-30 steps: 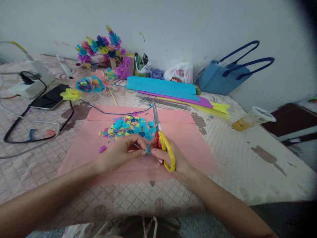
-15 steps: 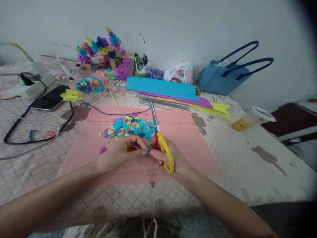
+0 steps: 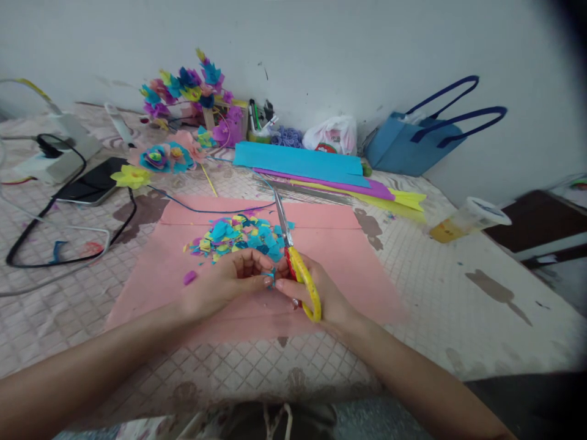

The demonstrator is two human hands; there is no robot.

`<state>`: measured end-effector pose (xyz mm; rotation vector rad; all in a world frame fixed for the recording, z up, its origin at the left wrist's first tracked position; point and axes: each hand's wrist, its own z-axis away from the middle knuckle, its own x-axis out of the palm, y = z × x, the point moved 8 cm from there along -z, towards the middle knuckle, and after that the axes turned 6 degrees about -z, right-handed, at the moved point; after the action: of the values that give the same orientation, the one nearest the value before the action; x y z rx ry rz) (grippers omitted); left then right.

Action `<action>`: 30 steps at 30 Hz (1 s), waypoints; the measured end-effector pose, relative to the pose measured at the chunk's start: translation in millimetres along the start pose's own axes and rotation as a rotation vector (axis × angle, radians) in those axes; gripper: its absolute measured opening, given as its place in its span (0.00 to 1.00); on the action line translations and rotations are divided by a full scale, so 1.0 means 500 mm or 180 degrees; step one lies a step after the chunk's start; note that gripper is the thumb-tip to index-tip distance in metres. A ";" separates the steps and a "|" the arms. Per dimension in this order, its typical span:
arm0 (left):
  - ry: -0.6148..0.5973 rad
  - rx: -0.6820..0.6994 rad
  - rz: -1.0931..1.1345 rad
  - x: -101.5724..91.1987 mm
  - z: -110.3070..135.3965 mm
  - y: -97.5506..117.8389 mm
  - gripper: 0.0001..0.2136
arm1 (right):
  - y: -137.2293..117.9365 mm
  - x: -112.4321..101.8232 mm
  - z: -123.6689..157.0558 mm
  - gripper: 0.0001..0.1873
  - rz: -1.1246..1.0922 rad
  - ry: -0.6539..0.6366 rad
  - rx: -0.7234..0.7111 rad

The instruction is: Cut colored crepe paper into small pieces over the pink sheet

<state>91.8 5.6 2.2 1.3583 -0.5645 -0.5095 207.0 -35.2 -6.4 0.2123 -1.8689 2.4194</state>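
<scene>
My right hand (image 3: 321, 293) is closed around yellow-handled scissors (image 3: 293, 263), whose blades point away from me over a pile of small coloured paper scraps (image 3: 238, 235). My left hand (image 3: 224, 284) is closed, its fingertips pinching a small blue paper piece (image 3: 271, 276) that the right fingertips also touch. Both hands rest over a pink paper sheet (image 3: 358, 256) spread on the patterned table.
Blue, purple and yellow paper sheets (image 3: 302, 160) lie behind the pink sheet. Paper flowers (image 3: 192, 85) stand at the back left, a blue bag (image 3: 413, 143) at the back right. A phone (image 3: 92, 180), black cable (image 3: 68, 256) and power strip lie left. A plastic cup (image 3: 468, 220) lies right.
The scissors' blades have swung slightly leftward and the right hand shifted a little toward the left hand. The left hand stays where it was.
</scene>
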 end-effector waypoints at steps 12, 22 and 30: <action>-0.0010 -0.0083 0.0096 -0.001 -0.002 -0.012 0.08 | 0.007 -0.003 0.000 0.14 -0.0052 0.0063 0.0066; 0.0007 -0.0201 0.0225 0.000 -0.001 -0.012 0.07 | 0.008 -0.003 -0.004 0.14 -0.0021 0.0002 -0.0039; 0.0006 -0.0211 0.0243 -0.003 -0.003 -0.022 0.08 | 0.006 -0.003 -0.002 0.17 0.0023 0.0017 -0.0065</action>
<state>91.5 6.4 -9.0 1.2695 -0.5907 -0.4609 208.2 -34.7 -9.6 0.1981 -1.8945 2.4020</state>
